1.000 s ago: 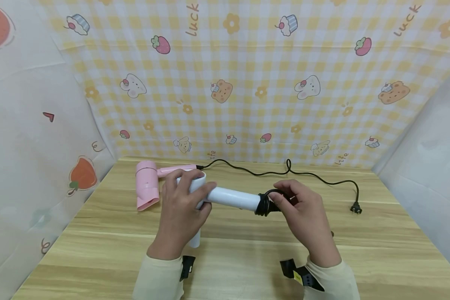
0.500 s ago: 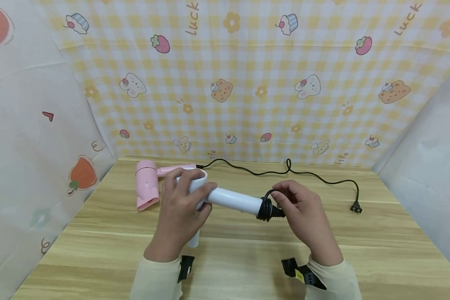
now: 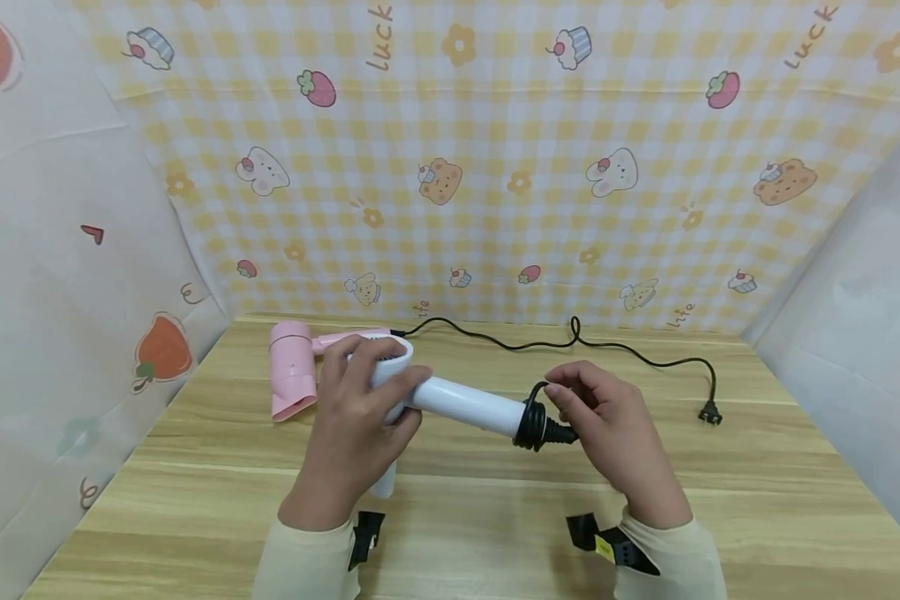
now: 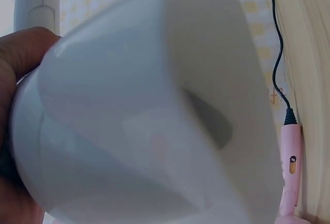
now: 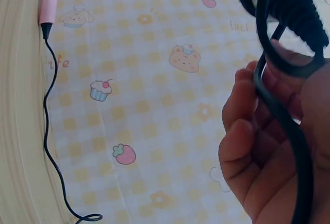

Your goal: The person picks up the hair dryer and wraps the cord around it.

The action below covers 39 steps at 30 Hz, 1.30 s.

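Note:
My left hand (image 3: 360, 421) grips the head of a white hair dryer (image 3: 468, 403), its fingers spread over the barrel and thumb toward the handle. The handle slants right and slightly down. A black cord (image 3: 528, 427) is wound in several loops round the handle's end, beside its ribbed cord sleeve (image 3: 558, 432). Between thumb and fingers my right hand (image 3: 607, 421) pinches a loop of this cord. In the right wrist view the cord (image 5: 291, 126) runs down across the palm. The dryer's wide white barrel (image 4: 118, 115) fills most of the left wrist view.
On the wooden table (image 3: 480, 525), a pink hair dryer (image 3: 292, 367) lies at the back left. Its black cord (image 3: 510, 347) stretches along the rear edge to a two-pin plug (image 3: 710, 412) at right. A yellow checked cloth (image 3: 495, 208) hangs behind.
The white dryer's handle end has tipped lower and nearer, showing more of the cord sleeve. My right hand has shifted slightly right, still pinching the cord. The pink dryer stays put.

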Tool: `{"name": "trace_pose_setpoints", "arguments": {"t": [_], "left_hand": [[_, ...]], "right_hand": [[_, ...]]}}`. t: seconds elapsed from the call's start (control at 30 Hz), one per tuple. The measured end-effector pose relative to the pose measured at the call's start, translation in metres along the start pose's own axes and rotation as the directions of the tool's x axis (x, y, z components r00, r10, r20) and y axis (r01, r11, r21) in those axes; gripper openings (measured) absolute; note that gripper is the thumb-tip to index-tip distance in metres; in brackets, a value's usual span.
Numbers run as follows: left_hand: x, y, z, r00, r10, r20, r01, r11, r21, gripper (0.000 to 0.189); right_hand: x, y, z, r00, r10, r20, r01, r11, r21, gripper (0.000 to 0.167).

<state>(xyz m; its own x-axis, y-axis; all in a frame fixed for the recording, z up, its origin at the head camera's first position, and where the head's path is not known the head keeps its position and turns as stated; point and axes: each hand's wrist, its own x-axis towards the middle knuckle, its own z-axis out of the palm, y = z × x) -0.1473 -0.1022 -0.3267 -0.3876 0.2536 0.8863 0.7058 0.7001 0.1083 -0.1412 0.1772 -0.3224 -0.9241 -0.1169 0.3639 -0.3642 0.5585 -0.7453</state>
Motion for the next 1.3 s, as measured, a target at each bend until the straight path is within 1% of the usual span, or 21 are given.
{"name": "trace_pose_setpoints", "arguments": {"t": [0.2,0.4,0.53,0.57,0.63,0.67,0.8,0.87,0.9,0.97,1.1,1.17,1.23,1.3], "left_hand": [[-0.002,0.001,-0.005,0.999,-0.026,0.041,0.028,0.999,-0.030,0.037],[-0.004,0.001,-0.005,0.998,-0.047,0.042,0.050,0.996,-0.073,0.036],[-0.004,0.001,-0.005,0.998,-0.059,0.034,0.062,0.995,-0.078,0.036],[-0.004,0.001,-0.005,0.998,-0.062,0.027,0.064,0.995,-0.078,0.036],[-0.004,0.001,-0.004,0.998,-0.064,-0.006,0.064,0.994,-0.090,0.036],[-0.003,0.001,-0.004,0.997,-0.069,-0.023,0.066,0.992,-0.104,0.036],[-0.002,0.001,-0.005,0.990,-0.097,-0.099,0.079,0.983,-0.169,0.036],[-0.002,0.001,-0.006,0.988,-0.110,-0.112,0.089,0.980,-0.179,0.036],[-0.001,0.000,-0.006,0.987,-0.114,-0.116,0.092,0.980,-0.175,0.036],[-0.002,0.000,-0.007,0.986,-0.124,-0.109,0.106,0.982,-0.156,0.036],[-0.003,-0.002,-0.006,0.986,-0.151,-0.071,0.142,0.983,-0.118,0.037],[-0.004,-0.002,-0.005,0.985,-0.163,-0.060,0.156,0.982,-0.102,0.038],[-0.004,-0.003,-0.003,0.984,-0.172,-0.053,0.167,0.982,-0.087,0.040],[-0.004,-0.003,-0.002,0.982,-0.183,-0.051,0.179,0.981,-0.074,0.041]], "right_hand": [[0.000,0.001,-0.002,0.999,-0.020,0.049,0.016,0.998,0.066,0.012],[0.001,0.003,-0.002,0.994,-0.033,0.106,0.021,0.994,0.105,0.012],[0.002,0.007,0.000,0.991,-0.037,0.132,0.022,0.993,0.114,0.013],[0.003,0.007,0.001,0.991,-0.031,0.133,0.017,0.994,0.112,0.013],[0.003,0.008,0.003,0.991,-0.031,0.133,0.020,0.996,0.087,0.013],[0.003,0.008,0.004,0.990,-0.044,0.133,0.037,0.998,0.057,0.012],[0.004,0.008,0.010,0.986,-0.052,0.160,0.054,0.998,-0.010,0.012],[0.003,0.006,0.011,0.984,-0.033,0.172,0.035,0.999,-0.008,0.015],[0.003,0.005,0.012,0.984,-0.015,0.176,0.014,1.000,0.008,0.017],[0.002,0.003,0.012,0.986,-0.003,0.166,-0.001,1.000,0.027,0.021],[0.002,0.000,0.012,0.989,-0.015,0.145,0.004,0.997,0.074,0.023],[0.002,-0.001,0.011,0.989,-0.017,0.145,0.000,0.993,0.116,0.023],[0.001,-0.001,0.009,0.988,-0.022,0.155,-0.006,0.984,0.181,0.028],[0.001,-0.001,0.006,0.984,-0.044,0.172,0.000,0.969,0.249,0.034]]}}
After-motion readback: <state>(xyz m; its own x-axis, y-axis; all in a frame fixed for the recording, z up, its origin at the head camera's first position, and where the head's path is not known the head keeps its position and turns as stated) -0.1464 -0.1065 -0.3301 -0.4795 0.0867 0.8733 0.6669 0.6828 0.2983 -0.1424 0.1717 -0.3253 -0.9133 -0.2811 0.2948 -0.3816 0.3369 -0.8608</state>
